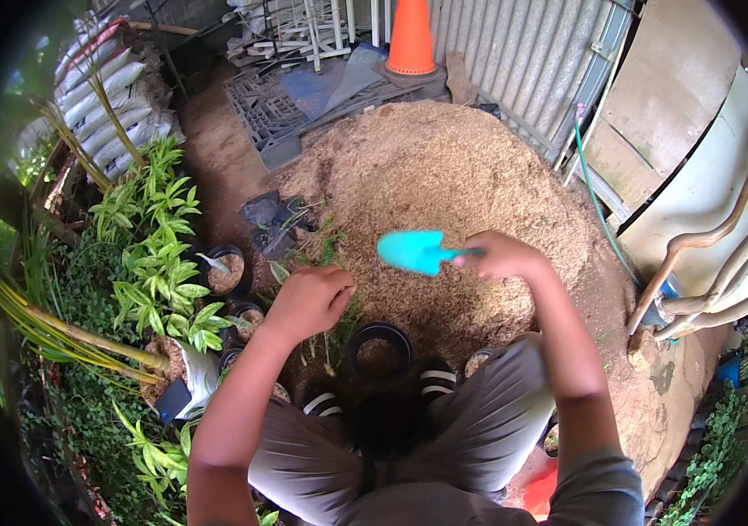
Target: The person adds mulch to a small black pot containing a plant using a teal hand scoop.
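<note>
In my right hand (505, 255) is the handle of a turquoise hand trowel (413, 252). Its blade points left above a large mound of light brown wood shavings or husks (439, 171), and no load shows on it. My left hand (313, 296) is curled into a loose fist, with nothing visible in it. Uprooted fern-like plants (331, 335) lie below and beside that hand. A black plastic pot (380, 352), with some brown material inside, stands between my feet in front of the mound.
Potted plants (226, 269) and leafy greenery (157, 263) line the left side. Stacked sacks (107, 98) rise behind them. An orange traffic cone (411, 39) and a black plastic pallet (268, 112) are at the back. A green hose (594, 184) and bent branches (709, 263) stand right.
</note>
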A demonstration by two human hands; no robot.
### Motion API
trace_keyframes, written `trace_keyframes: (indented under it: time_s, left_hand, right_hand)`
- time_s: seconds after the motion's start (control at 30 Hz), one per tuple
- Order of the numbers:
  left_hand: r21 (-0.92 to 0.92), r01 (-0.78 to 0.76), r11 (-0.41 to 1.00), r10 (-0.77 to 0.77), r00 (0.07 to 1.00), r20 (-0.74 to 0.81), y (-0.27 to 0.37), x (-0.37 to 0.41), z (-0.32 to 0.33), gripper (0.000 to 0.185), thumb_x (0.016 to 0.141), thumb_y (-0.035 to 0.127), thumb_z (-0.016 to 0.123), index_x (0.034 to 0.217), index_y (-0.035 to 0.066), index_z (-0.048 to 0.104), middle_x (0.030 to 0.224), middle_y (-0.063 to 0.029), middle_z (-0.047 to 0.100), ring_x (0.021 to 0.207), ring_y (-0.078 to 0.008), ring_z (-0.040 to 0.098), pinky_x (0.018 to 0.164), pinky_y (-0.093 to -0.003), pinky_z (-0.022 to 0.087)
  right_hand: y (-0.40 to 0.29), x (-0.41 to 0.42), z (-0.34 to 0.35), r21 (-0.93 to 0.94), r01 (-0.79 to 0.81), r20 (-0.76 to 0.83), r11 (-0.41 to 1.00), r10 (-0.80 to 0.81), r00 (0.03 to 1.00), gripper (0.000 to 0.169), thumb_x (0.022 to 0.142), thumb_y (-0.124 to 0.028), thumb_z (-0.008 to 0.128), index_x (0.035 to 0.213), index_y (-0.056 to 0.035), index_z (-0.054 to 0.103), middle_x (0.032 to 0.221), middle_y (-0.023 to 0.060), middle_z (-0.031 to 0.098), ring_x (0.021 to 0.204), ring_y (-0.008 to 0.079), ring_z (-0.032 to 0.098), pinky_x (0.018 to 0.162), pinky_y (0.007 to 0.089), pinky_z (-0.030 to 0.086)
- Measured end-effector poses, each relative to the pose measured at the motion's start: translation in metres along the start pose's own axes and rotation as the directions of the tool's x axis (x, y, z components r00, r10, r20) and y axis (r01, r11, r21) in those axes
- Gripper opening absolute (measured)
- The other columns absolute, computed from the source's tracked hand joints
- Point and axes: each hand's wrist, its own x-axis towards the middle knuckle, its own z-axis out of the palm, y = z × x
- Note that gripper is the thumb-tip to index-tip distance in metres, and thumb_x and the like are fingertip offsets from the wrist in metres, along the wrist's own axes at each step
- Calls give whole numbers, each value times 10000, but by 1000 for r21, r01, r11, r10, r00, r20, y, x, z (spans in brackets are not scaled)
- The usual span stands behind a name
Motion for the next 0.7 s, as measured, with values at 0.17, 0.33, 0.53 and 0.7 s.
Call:
trace_keyframes:
  time_s: [0.17, 0.33, 0.53, 0.7]
  left_hand:
    - [-67, -32, 997, 33, 999, 19, 4, 10, -12, 176, 852, 163, 685, 776, 45, 580, 743, -126, 585, 719, -359, 601, 647, -457, 476]
    - [-86, -18, 996, 20, 1000, 24, 1, 11, -14, 175, 860, 172, 688, 784, 44, 595, 737, -126, 588, 697, -356, 600, 623, -453, 475]
    - [-97, 30, 995, -22, 996, 88, -2, 12, -9, 162, 859, 170, 691, 796, 43, 613, 744, -127, 604, 694, -354, 607, 621, -445, 478]
    - [-44, 74, 996, -69, 992, 104, -11, 5, -5, 151, 853, 154, 697, 797, 33, 626, 729, -131, 599, 686, -350, 609, 616, -437, 474]
  right_hand:
    - [93, -58, -3, 490, 20, -216, 871, 99, 971, 305, 1010, -358, 511, 1002, -55, 551, 729, 34, 574, 578, 126, 538, 530, 287, 457]
    - [173, -58, 81, 165, -362, -313, 918, 397, 863, 456, 961, -376, 484, 972, 51, 644, 818, 216, 666, 619, 282, 635, 686, 419, 504]
    - [206, -21, 162, 198, -462, -224, 864, 499, 837, 472, 914, -387, 549, 1007, 57, 681, 1013, 318, 664, 978, 428, 656, 853, 490, 494]
    - [193, 41, 182, 243, -455, -283, 857, 511, 812, 497, 908, -409, 561, 1045, 56, 674, 1050, 314, 661, 1035, 452, 633, 893, 509, 486]
